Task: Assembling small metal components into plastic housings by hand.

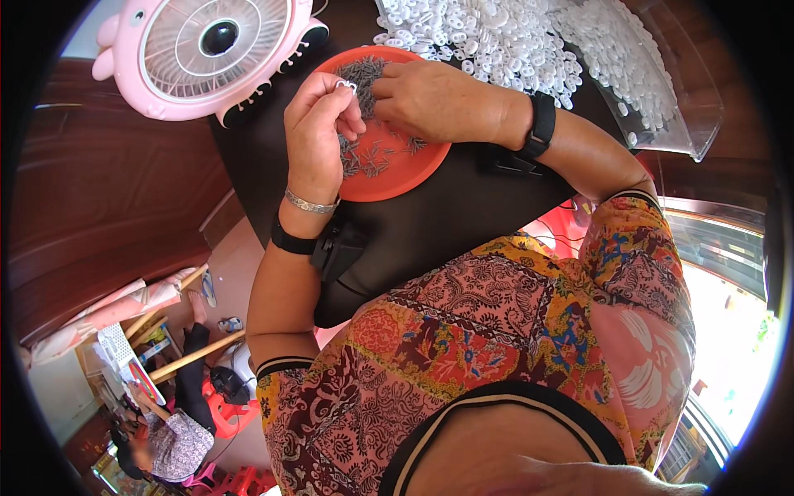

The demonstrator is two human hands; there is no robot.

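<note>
My left hand (318, 124) is over the left side of an orange-red round dish (405, 182). Between its thumb and forefinger it pinches a small white plastic piece (346, 84) with loop-like ends. Many thin grey metal pins (365, 159) lie in the dish, heaped toward its far side and scattered thinly nearer me. My right hand (422, 99) reaches over the dish from the right, beside the left hand. Its fingers are curled together at the pins, and whatever they hold is hidden.
A heap of small white oval plastic pieces (496, 41) covers the far right of the dark table (413, 240). More lie in a clear tray (703, 136). A pink fan (219, 37) stands far left. Another person (169, 446) sits at lower left near red stools (227, 413).
</note>
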